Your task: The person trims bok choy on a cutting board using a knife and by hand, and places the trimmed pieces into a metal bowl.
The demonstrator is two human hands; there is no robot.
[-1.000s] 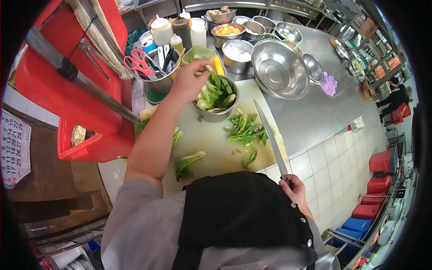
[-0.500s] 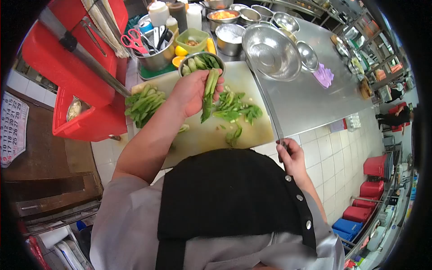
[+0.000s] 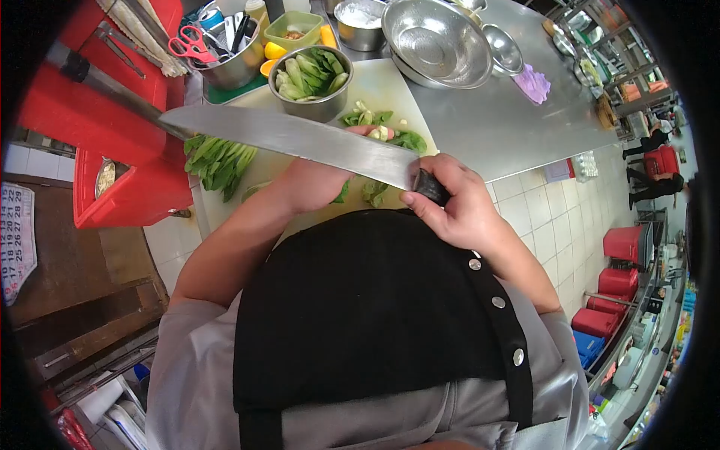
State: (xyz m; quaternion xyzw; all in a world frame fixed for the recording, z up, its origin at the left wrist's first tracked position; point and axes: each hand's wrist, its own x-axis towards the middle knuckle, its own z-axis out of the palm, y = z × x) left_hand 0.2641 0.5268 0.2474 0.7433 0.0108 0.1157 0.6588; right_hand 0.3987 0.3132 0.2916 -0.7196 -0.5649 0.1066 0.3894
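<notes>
My right hand grips the dark handle of a large kitchen knife, its broad blade pointing left across the view. Behind the blade, my left hand is partly hidden; it is closed around a stalk of bok choy, whose pale cut end shows above the blade. A steel bowl of bok choy pieces stands at the back of the cutting board. A bunch of bok choy lies at the board's left, and loose leaves lie at its right.
A steel pot with red scissors and tools stands back left. Beside the board rests a perforated steel bowl, with a purple cloth farther right. A red bin is at the left.
My right hand has brought the knife up from the board's right side, swinging the blade leftward across the board. My left hand has come closer to my body with the bok choy.
</notes>
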